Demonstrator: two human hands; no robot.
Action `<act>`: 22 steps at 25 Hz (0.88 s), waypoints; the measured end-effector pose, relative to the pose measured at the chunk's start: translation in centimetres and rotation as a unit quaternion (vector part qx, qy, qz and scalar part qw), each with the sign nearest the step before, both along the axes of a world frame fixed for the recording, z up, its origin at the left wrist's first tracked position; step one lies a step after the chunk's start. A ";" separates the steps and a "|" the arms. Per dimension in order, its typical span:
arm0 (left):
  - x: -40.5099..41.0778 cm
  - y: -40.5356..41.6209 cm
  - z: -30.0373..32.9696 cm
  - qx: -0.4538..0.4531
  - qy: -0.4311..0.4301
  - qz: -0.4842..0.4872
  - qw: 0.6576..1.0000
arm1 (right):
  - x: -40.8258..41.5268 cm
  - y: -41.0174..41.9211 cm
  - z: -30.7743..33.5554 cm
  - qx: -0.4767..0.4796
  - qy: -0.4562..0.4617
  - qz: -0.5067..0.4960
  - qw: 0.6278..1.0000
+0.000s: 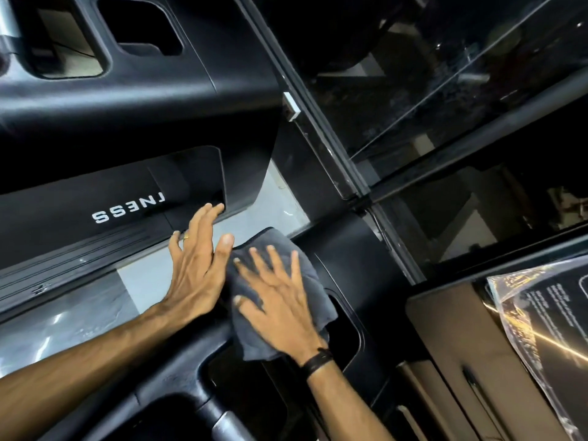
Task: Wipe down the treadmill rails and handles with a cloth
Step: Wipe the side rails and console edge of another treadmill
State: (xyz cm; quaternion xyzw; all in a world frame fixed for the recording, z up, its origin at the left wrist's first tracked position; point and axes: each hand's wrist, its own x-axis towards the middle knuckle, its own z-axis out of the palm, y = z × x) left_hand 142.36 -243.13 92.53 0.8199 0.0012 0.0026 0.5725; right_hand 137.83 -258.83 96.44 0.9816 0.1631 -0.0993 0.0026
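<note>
Fingers of the right hand point(276, 300) lie spread and straight on a dark grey cloth point(280, 291), pressing it flat against the black plastic housing of the treadmill point(343, 249). The cloth is bunched and folded under the palm, its upper edge poking out past the fingertips and its lower corner hanging near the wrist. A dark band point(318, 361) circles that wrist.

Just beside it, the left hand point(196, 265) is also flat and open, fingers straight and held fairly close together, with the thumb reaching toward the cloth's upper left edge. Its fingertips reach the lower edge of a dark panel point(95, 198) that carries white lettering point(129, 210), seen upside down. A ring point(185, 237) shows on one finger. Whether the palm bears down on the surface below or only hovers over it cannot be told.

Below the left forearm runs a black ribbed rail point(73, 253), and under that a pale glossy floor point(63, 316) shows through the gap. At the bottom edge a thick black handle point(178, 405) curves across. To the right stand dark glass panes in a black frame point(337, 148), and in the lower right corner a brown cabinet point(451, 338) sits next to a sheet wrapped in clear plastic point(541, 329).
</note>
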 end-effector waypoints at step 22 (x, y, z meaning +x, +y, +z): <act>-0.7 2.5 0.0 -0.011 0.030 -0.011 0.999 | 2.1 -4.3 0.9 -0.063 -0.125 -0.209 0.968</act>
